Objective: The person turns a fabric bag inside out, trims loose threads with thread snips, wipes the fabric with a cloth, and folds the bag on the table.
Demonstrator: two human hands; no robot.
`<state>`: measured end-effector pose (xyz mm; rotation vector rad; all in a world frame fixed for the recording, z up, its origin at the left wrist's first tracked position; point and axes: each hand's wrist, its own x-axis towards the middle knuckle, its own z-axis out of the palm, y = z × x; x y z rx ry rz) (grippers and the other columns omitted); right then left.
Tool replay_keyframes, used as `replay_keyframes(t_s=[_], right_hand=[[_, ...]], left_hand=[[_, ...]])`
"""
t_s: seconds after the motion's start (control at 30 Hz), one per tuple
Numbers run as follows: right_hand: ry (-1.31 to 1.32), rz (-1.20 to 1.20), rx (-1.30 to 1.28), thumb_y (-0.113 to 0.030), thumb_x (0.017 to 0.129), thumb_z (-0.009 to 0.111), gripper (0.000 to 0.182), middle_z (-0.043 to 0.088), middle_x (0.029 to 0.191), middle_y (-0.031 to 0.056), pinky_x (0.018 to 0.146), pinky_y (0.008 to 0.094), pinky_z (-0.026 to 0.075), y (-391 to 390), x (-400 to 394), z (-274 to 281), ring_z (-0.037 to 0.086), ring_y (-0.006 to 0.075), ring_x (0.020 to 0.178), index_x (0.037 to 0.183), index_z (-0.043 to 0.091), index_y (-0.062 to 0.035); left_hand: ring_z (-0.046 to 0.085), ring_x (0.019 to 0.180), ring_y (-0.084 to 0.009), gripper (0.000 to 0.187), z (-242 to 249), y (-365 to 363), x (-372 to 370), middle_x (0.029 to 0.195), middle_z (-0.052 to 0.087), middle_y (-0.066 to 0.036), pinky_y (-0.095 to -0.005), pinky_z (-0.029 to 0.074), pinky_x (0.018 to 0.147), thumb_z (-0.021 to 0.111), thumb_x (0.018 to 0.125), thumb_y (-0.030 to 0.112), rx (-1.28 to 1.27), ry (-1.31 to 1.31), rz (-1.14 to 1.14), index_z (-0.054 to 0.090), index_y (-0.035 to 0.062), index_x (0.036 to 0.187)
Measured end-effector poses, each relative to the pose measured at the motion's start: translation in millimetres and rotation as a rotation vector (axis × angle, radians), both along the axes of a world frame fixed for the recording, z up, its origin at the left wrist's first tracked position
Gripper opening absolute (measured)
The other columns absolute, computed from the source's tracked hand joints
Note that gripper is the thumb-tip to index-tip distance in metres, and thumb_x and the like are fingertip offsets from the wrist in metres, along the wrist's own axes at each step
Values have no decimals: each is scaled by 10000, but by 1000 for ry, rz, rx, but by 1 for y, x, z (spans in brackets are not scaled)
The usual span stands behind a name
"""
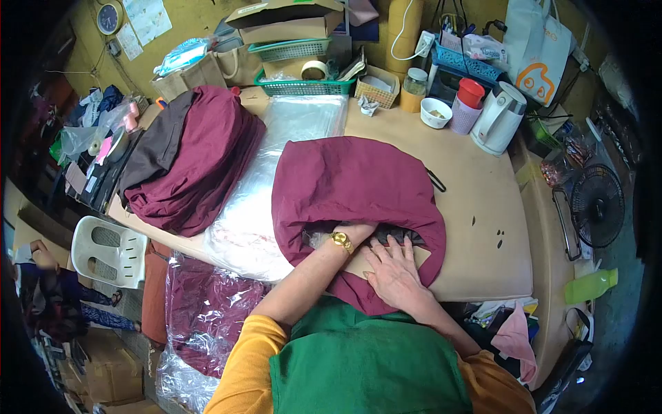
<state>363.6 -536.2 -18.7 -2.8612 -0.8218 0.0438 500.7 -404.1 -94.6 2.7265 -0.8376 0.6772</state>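
Note:
A maroon fabric cover or bag (352, 172) lies on the table in front of me, its opening toward me and a dark lining showing inside. My left hand (355, 234), with a gold watch at the wrist, reaches into this opening; its fingers are hidden under the cloth. Beside it, my right hand (396, 271) lies flat at the opening with fingers spread, fingertips at the dark lining and a tan patch around the palm. A black cord loop (436, 181) sticks out at the fabric's right side.
A pile of maroon fabric pieces (200, 159) sits at left, beside clear plastic sheets (255, 186). Along the back stand a green basket (303, 87), a jar (414, 90), a white bowl (436, 114), a tumbler (467, 107) and a kettle (500, 119). Plastic-wrapped maroon goods (207, 310) lie below left.

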Motion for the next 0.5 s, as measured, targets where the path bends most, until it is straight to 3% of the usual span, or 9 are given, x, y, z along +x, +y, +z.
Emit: replay_keyframes(t_s=[0.27,0.33,0.43,0.5], right_hand=[[-20,-8,51,-324,925,604,563,432,1467,184,1135,661,197,-4,0,2,374,422,1353,1416,483,-74],[30,9,152,-306,895,648,567,438,1435,203,1128,622,242,-12,2,4,375,416,1331,1396,495,-88],[56,11,189,-274,856,700,586,454,1355,230,1084,577,307,-39,9,10,401,414,1265,1375,497,-95],[37,-78,229,-253,820,738,558,446,1235,244,998,525,369,-63,18,5,422,432,1138,1303,533,-65]], left_hand=[[597,1168,-375,429,13,14,7,1253,629,-224,-463,423,1033,468,924,222,-71,90,-11,598,7,1271],[599,1165,-373,426,27,20,-7,1253,629,-223,-461,424,1031,468,925,223,-69,132,-41,598,8,1269],[621,1117,-361,380,56,20,-59,1230,635,-216,-442,457,997,506,941,222,252,217,-143,602,22,1250],[630,1079,-357,402,107,9,-101,1194,640,-216,-434,489,953,573,937,225,-100,751,-212,582,-2,1269]])
